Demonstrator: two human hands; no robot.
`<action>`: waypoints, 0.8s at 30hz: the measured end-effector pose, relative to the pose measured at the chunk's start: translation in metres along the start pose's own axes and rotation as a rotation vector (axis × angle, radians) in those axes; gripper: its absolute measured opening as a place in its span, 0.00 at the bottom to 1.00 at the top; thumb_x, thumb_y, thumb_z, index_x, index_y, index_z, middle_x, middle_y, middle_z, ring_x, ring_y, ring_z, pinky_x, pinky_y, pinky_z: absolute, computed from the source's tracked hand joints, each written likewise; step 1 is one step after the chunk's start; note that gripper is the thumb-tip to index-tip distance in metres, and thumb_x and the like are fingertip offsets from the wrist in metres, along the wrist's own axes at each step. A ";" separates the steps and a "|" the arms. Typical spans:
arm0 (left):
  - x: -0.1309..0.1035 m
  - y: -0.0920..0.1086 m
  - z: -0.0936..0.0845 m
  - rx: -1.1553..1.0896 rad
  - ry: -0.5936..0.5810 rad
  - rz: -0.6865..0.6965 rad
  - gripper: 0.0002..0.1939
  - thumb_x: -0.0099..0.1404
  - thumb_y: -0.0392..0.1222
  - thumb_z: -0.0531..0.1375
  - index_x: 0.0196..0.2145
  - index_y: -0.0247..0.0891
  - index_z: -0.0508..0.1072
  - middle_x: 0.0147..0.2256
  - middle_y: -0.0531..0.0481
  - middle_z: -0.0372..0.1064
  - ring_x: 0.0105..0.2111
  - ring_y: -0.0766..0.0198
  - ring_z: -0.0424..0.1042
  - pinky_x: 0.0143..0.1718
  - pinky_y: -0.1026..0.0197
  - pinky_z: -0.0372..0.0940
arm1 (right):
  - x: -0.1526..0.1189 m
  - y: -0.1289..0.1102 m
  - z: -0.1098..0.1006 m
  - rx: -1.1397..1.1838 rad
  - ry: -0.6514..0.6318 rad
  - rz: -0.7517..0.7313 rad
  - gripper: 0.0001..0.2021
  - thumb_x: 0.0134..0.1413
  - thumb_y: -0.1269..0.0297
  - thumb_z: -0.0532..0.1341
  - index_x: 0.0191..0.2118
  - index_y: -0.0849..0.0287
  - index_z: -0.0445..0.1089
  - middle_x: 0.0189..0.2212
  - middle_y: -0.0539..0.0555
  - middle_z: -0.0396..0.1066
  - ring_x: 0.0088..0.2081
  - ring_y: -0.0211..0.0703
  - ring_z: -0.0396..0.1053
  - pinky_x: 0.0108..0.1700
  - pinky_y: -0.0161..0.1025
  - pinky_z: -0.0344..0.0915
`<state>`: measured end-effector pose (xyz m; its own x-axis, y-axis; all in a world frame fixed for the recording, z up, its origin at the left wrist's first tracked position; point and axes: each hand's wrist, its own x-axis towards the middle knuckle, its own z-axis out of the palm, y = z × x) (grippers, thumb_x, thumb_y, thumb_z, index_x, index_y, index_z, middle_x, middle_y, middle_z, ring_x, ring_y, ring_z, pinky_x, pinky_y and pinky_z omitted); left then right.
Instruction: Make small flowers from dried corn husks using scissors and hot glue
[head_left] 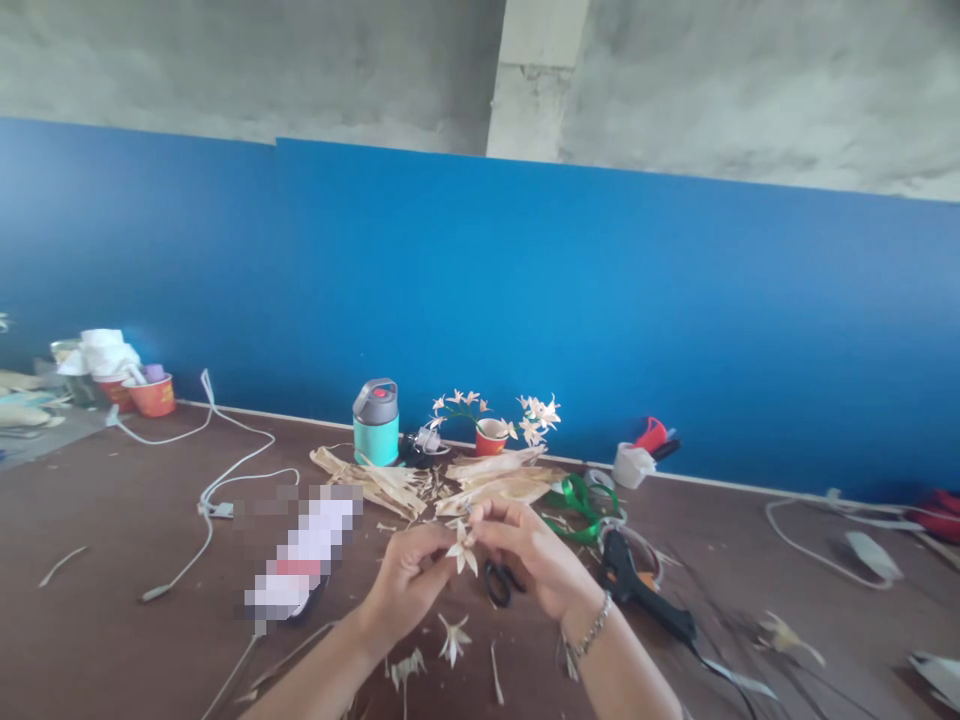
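A pale flower made of dried husk-like petals is pinched between the thumb and fingers of my left hand. My right hand is closed in a pinch just above and beside this flower. What lies between its fingertips is too small to make out. Black-handled scissors lie on the table beneath my right hand, partly covered by it. A second husk flower rests on the table below my hands, with a loose husk piece to its left.
Dried husks lie beyond my hands, before a red paper cup with husk-flower stems. Green ribbon and a black glue gun are to the right. A turquoise flask stands behind; a white cable crosses the left.
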<state>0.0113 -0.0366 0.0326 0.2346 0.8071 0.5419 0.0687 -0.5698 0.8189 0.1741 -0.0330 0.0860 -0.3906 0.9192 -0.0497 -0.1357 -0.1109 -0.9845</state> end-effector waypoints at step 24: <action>0.001 -0.012 -0.002 0.441 0.301 0.186 0.08 0.58 0.34 0.56 0.27 0.35 0.74 0.19 0.52 0.70 0.19 0.68 0.67 0.22 0.68 0.61 | -0.005 -0.005 0.013 -0.611 0.312 -0.424 0.04 0.49 0.65 0.58 0.29 0.59 0.67 0.24 0.49 0.64 0.27 0.37 0.59 0.30 0.34 0.56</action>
<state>0.0091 -0.0285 0.0235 -0.0011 0.6590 0.7522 0.4661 -0.6651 0.5834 0.1648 -0.0415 0.0929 -0.1335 0.9096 0.3934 0.3419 0.4148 -0.8432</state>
